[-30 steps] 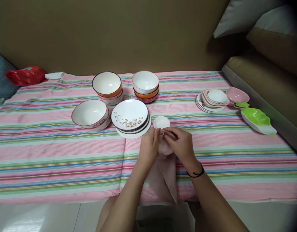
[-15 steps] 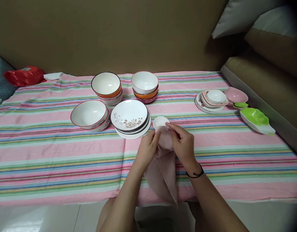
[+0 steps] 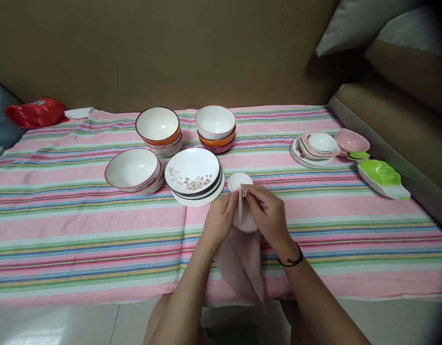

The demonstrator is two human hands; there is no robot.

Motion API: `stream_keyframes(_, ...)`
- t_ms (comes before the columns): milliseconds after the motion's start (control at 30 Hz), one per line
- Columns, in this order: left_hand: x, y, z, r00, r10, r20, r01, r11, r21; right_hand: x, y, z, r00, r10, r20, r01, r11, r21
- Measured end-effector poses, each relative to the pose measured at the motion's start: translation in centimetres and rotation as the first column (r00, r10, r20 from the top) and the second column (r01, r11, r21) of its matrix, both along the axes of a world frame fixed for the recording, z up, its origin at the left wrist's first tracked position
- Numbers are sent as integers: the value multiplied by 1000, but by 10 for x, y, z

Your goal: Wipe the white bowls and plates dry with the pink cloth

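Observation:
A thin pale pink cloth [image 3: 242, 258] hangs from my two hands over the front of the striped cloth. My left hand [image 3: 220, 216] is closed, thumb and fingers pinching the pink cloth's upper edge. Close beside it, my right hand [image 3: 268, 211] is closed too and pinches the same edge, which is bunched between the fingertips. Just behind my fingertips sits a small white dish [image 3: 240, 180], its near part covered by the hands and cloth. Left of my hands is a stack of plates [image 3: 192, 167], the top one white with a brown flower pattern.
Stacked bowls [image 3: 158, 125] and a second bowl stack [image 3: 215, 123] stand at the back, with red-rimmed bowls [image 3: 132, 168] nearer left. Small dishes [image 3: 319, 144], a pink bowl [image 3: 353, 142] and a green leaf-shaped dish [image 3: 381, 176] lie right. A red bundle [image 3: 37, 113] rests far left.
The pink cloth's top edge has been gathered into folds between my fingertips. My right hand has shifted slightly left, closer to the left hand. The dishes have stayed put.

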State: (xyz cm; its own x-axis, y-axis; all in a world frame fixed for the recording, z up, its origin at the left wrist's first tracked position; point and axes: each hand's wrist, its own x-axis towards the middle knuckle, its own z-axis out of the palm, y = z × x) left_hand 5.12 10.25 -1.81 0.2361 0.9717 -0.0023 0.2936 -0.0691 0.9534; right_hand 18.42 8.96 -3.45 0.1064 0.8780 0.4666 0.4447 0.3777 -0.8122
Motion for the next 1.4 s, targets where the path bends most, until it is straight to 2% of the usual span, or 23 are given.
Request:
stream_keyframes(167,-2,0,-2,986,164,-20,-164,985,-43,0,-1,2,987,-143,-75,139,989,-57)
stream_keyframes(333,-2,1,-5,966,257,27,-257,966,-9,-3,-4,2,996,-81,-47,80,996,-32)
stream_keyframes(533,-1,-2,-2,980,198,-23,-198,980,28,-9,-4,-5,996,-87,30,89,993,-77)
stream_keyframes(700,0,-4,1,990,132,-48,-132,991,-10,-4,-3,-1,995,-89,33,93,983,-157)
stream_keyframes(867,0,-2,-2,963,267,-40,-268,964,3,-3,-3,-1,992,-95,81,105,987,-122)
stream_keyframes(1100,5,-7,-7,887,458,58,-456,889,-46,-7,-4,0,996,-91,-18,84,966,-244)
stream_keyframes(1200,6,-8,-6,855,506,112,-508,861,-12,-9,-5,2,994,-111,-9,104,957,-272)
stream_keyframes(1300,6,-8,-4,876,470,107,-473,881,7,-8,-5,1,990,-142,-27,130,955,-265)
stream_keyframes(1400,8,-7,-4,935,340,100,-341,940,-6,-6,-3,-1,975,-217,-49,198,949,-247)
